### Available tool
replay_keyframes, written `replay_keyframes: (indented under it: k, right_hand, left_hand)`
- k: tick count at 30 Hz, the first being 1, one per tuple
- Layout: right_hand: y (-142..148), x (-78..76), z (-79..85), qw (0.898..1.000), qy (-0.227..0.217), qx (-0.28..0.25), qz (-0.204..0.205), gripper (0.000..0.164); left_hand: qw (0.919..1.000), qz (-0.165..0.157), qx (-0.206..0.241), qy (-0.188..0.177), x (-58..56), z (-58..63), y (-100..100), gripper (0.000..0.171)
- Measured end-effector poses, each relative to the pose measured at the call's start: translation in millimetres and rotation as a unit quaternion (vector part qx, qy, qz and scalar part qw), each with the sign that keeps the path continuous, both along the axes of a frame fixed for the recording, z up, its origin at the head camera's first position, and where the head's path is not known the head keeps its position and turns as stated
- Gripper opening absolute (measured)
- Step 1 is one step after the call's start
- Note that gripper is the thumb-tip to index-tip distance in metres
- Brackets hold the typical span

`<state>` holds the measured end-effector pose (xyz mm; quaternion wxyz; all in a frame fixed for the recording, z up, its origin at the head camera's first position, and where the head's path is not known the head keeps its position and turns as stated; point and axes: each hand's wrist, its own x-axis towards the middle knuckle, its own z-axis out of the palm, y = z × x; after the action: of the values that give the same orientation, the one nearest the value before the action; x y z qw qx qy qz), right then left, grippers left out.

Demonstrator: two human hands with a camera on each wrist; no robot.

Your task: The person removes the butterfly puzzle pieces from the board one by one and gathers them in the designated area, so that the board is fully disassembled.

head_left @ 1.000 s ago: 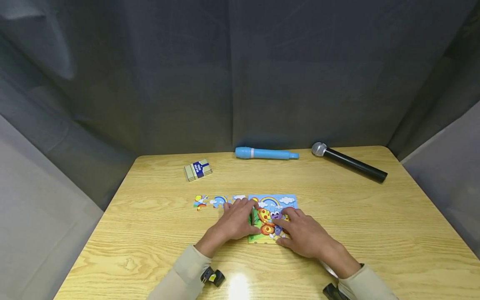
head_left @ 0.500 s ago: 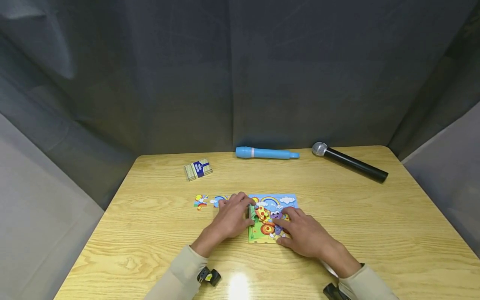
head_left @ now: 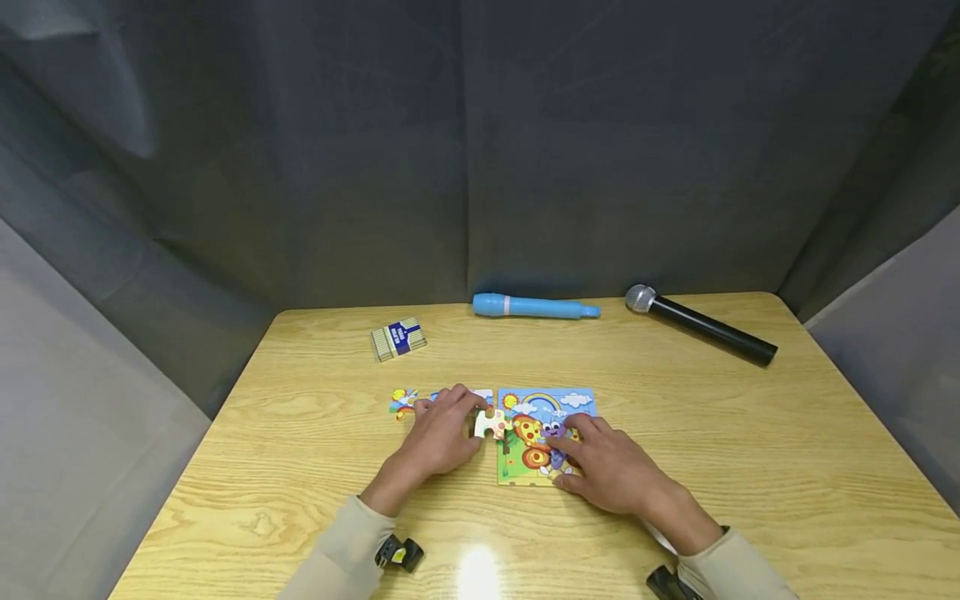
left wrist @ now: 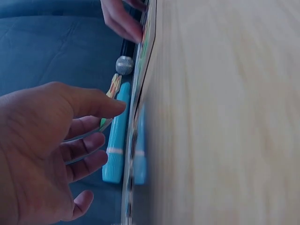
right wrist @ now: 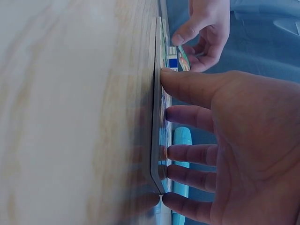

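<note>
Jigsaw puzzle [head_left: 532,435], flat on the table [head_left: 300,467], apparently at piece-removal: right hand [head_left: 609,472] at 4 o'clock, fingers extended, tips on it; left hand [head_left: 437,433] at 9, pinching a tilted piece [head_left: 490,424]; next move likely calls for lowering this beside loose pieces [head_left: 403,398] at 10 o'clock

Butterfly jigsaw, one piece up in the air
So the puzzle board [head_left: 522,468] lies flat on the table [head_left: 787,450], a thin panel with a sun, rainbow and clouds up top, green ground below, and a purple butterfly with spotted yellow-orange wings. Right hand [head_left: 611,468] rests its fingertips on the right part, covering a chunk of the picture. Left hand [head_left: 442,429] pinches a knobbly puzzle piece [head_left: 491,423], pale with reddish dabs, tilted and held just above the board's left edge. Some loose pieces [head_left: 403,400] sit left of the board, sky-and-rainbow bits, partly hidden behind the left hand.
</note>
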<state>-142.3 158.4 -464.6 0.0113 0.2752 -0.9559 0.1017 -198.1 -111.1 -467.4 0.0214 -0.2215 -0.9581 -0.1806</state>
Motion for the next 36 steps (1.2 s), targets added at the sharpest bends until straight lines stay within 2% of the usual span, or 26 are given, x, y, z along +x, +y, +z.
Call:
replay_keyframes:
  k: [12,23,30,36]
  right_hand:
    - [-1,1.5,2.3,1.000,-0.016,-0.001,-0.006,0.051]
    - [0,1.1,2.4,1.000,-0.011,-0.007,-0.003,0.052]
    - [-1,0.6,1.1,1.000,-0.022,-0.001,-0.008,0.053]
    - [0,0.4,0.8,1.000,-0.018,0.002,-0.011,0.053]
  left_hand:
    - [0.9993,0.032,0.010,-0.014,-1.5,-1.1,-35,0.042]
    - [0.9964,0.078,0.008,-0.032,-1.1,-2.5,-62,0.043]
    - [0.9943,0.100,0.014,-0.035,1.6,-3.0,-83,0.042]
    - [0.9914,0.112,0.019,-0.065,3.4,0.1,-99,0.046]
